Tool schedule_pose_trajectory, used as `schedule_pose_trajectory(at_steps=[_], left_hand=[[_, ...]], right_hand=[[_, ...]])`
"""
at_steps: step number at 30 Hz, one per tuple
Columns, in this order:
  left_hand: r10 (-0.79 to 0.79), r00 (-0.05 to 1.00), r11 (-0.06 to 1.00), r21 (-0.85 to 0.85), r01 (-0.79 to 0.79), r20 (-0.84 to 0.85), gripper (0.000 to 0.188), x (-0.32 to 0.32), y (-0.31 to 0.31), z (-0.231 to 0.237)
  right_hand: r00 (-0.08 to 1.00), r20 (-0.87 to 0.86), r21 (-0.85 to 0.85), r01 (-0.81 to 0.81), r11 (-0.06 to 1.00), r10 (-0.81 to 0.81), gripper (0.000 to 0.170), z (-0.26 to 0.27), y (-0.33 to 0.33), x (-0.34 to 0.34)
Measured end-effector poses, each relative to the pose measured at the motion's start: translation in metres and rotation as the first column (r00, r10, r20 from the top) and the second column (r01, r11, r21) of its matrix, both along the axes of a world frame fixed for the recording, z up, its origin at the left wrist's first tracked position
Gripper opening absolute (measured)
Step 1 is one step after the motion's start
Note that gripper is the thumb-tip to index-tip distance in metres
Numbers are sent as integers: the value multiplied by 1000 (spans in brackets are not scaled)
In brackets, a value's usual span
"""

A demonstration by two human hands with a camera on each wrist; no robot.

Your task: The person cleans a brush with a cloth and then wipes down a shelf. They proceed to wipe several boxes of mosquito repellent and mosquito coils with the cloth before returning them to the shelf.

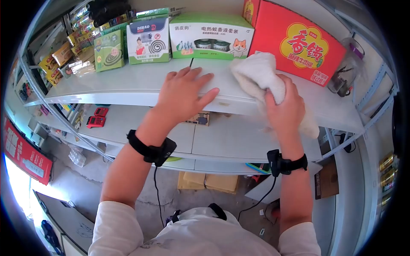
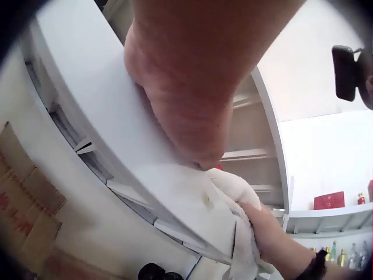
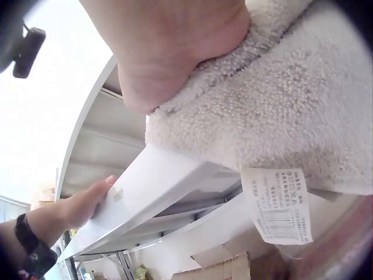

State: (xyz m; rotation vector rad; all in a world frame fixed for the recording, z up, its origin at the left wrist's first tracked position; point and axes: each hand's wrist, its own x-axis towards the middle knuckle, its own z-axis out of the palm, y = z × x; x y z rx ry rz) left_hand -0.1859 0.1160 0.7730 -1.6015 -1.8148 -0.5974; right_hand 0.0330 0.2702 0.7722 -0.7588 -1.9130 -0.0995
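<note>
White, fluffy terry towel (image 1: 261, 76), crumpled, with a printed label (image 3: 278, 205).

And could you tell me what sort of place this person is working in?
Probably a small shop or its stockroom: metal-framed shelving carries retail boxes such as the mosquito-coil box and the large red food carton, and bottles line another shelf.

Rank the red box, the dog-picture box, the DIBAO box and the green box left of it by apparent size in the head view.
Largest to smallest:
red box
dog-picture box
DIBAO box
green box
</note>
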Motion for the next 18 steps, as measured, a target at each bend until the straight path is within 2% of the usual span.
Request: schedule_pose_trajectory(at_steps=[4, 13, 18], left_hand=[[33, 999, 994, 104, -33, -3, 41, 3, 8, -14], [-46, 999, 966, 255, 44, 4, 44, -9, 17, -26], [-101, 995, 935, 340, 97, -6, 43, -14, 19, -33]], right_hand=[[1000, 9, -41, 24, 999, -24, 46, -2, -18, -21], [992, -120, 127, 56, 990, -40, 47, -14, -51, -68], [990, -143, 63, 2, 998, 7, 47, -16, -48, -66]])
